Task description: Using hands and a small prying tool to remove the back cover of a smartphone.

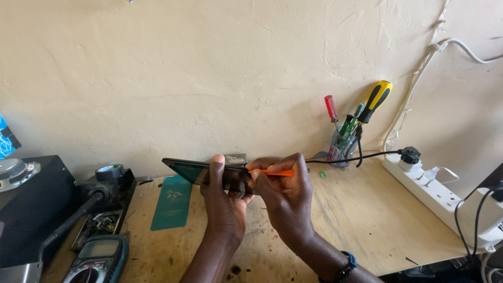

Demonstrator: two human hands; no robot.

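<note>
Where the pale plaster wall meets it, a wooden counter carries everything in view, and a black box stands on it at the far left. A white power strip lies along the right edge with a black plug in it, its cord running left toward the hands. The left hand holds a dark phone edge-on above the middle of the counter, its fingers clamped on the phone with the thumb across the near face. The right hand meets the phone's right end, its fingers pinched together on an orange pry tool whose tip lies against the phone's edge. Below the phone on the left a teal screen protector sheet lies flat on the counter. A multimeter sits at the lower left corner, with a roll of tape behind it. Against the wall on the right a small clear cup holds several screwdrivers, among them a yellow-and-black screwdriver and a red-handled one. A beaded bracelet circles the right wrist.
</note>
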